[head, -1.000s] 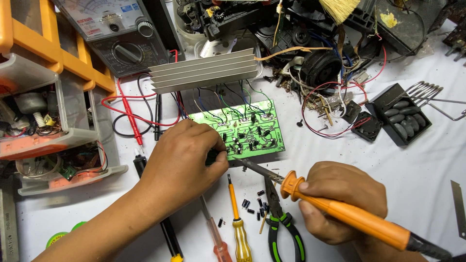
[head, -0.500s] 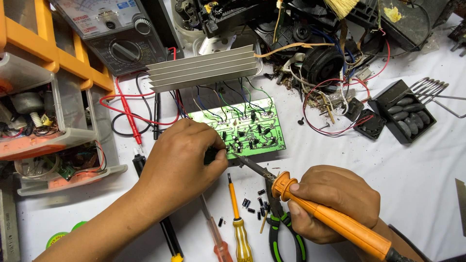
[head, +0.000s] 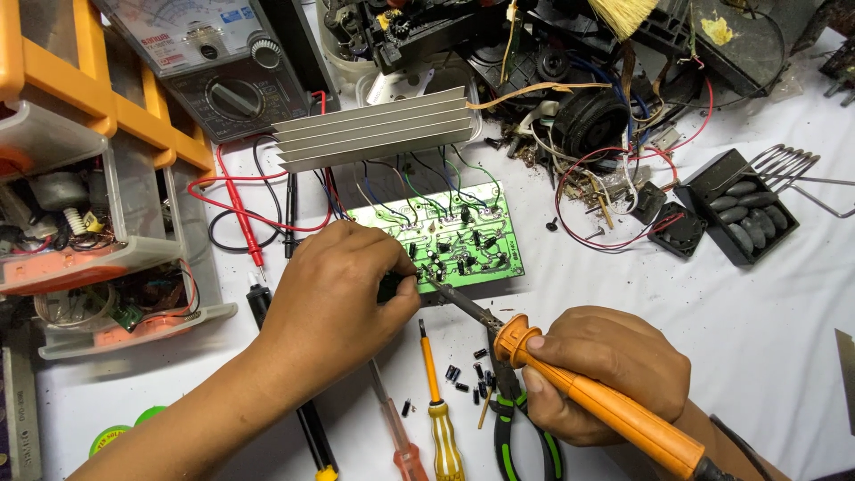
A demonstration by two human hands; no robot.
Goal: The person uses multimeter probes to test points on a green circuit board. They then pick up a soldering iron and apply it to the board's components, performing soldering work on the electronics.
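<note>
Soldering step: right hand (head: 606, 374) grips orange-handled soldering iron (head: 597, 401), tip at green rectangular circuit board (head: 472, 240); left hand (head: 334, 294) pinches a small dark component (head: 390, 287).

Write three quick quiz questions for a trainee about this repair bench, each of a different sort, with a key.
1. True or false: the right hand holds the orange soldering iron.
2. Where does the iron's tip point? A) at the meter B) at the near edge of the green circuit board C) at the pliers
3. Fill in: the left hand pinches a small ____ part against the board's near edge.

Key
1. True.
2. B; the tip meets the board beside the left fingertips.
3. Black. The meter and green-handled pliers lie untouched.
</note>
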